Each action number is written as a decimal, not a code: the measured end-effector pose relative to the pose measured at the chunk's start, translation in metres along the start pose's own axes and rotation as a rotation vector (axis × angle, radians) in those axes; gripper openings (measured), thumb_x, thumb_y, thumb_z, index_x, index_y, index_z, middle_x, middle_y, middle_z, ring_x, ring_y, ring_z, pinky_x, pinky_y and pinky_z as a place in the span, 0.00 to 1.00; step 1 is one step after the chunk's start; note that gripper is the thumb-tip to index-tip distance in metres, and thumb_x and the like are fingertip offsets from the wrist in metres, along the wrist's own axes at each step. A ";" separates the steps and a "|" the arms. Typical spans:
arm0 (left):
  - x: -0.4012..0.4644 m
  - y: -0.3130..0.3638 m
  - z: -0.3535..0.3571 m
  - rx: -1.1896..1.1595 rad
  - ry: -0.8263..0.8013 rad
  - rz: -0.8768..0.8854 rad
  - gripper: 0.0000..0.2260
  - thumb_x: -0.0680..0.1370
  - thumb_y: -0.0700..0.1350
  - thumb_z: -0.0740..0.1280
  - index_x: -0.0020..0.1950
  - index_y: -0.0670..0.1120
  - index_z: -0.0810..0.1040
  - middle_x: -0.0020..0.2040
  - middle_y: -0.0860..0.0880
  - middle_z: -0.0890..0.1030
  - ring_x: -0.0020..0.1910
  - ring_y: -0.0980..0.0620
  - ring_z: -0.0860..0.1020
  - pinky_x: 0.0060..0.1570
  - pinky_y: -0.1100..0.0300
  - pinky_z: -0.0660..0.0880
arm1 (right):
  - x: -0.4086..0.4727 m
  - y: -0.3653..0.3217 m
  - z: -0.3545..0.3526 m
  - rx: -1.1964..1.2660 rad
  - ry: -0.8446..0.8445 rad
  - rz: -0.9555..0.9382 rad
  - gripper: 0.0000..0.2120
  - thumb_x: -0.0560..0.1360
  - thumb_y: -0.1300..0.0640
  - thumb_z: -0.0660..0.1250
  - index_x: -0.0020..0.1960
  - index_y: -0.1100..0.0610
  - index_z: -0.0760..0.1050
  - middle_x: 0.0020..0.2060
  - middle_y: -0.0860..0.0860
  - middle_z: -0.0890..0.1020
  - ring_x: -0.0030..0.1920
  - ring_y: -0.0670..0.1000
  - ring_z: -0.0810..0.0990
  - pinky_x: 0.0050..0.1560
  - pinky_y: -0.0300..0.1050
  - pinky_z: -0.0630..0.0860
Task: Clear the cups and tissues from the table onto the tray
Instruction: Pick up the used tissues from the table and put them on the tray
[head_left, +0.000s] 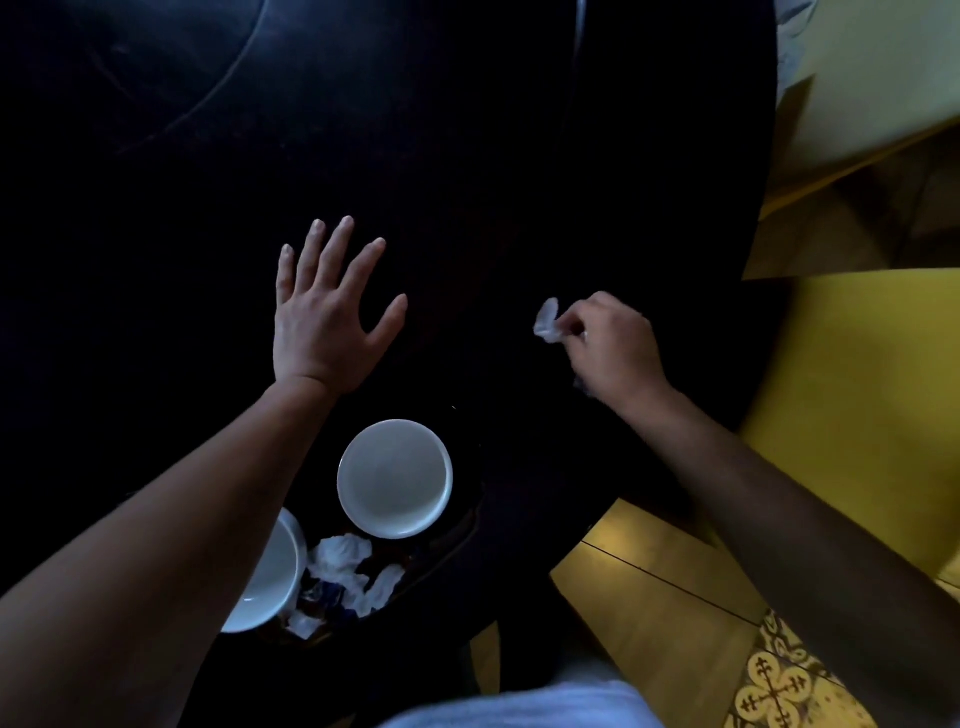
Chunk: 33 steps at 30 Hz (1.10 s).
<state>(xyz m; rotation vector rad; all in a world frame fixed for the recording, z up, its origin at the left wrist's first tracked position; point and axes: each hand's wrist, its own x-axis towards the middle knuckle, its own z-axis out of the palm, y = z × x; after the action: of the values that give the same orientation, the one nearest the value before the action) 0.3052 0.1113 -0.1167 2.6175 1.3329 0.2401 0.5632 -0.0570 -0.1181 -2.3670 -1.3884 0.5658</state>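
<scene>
No writing is legible. Your right hand (610, 340) pinches a tissue (548, 322); your left hand (324, 312) is spread wide. Your left arm partly hides one cup (267, 577); the dark tray (457, 535) is barely discernible.

We're losing the tray (447, 540) in the dark table (467, 156); its rim is barely showing. The left forearm is covering the 7 o'clock cup (270, 577). The right hand (613, 345) is hiding most of its tissue (546, 322), motion-blurred.
</scene>
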 end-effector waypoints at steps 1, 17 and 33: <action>0.000 0.000 0.000 -0.001 -0.002 -0.003 0.29 0.80 0.63 0.58 0.79 0.53 0.66 0.82 0.47 0.60 0.83 0.44 0.53 0.80 0.41 0.49 | -0.001 0.001 -0.002 0.018 -0.041 -0.025 0.05 0.73 0.62 0.71 0.46 0.55 0.83 0.46 0.51 0.81 0.46 0.52 0.81 0.44 0.43 0.74; 0.002 0.004 0.000 0.002 -0.004 -0.005 0.29 0.80 0.62 0.58 0.79 0.52 0.66 0.82 0.46 0.60 0.83 0.43 0.53 0.80 0.40 0.48 | -0.029 0.037 -0.003 0.083 0.190 0.189 0.03 0.73 0.59 0.73 0.47 0.56 0.82 0.47 0.54 0.81 0.46 0.53 0.81 0.46 0.41 0.72; 0.005 0.007 0.002 -0.003 0.012 -0.006 0.29 0.80 0.62 0.59 0.78 0.51 0.67 0.82 0.46 0.61 0.82 0.43 0.54 0.80 0.40 0.49 | -0.052 0.047 -0.007 0.121 0.228 0.230 0.04 0.74 0.60 0.72 0.49 0.57 0.84 0.48 0.54 0.82 0.46 0.53 0.81 0.45 0.36 0.73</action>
<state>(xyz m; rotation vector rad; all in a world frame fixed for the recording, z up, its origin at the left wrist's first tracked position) 0.3138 0.1110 -0.1163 2.6135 1.3424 0.2570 0.5786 -0.1251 -0.1254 -2.4205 -0.9661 0.4100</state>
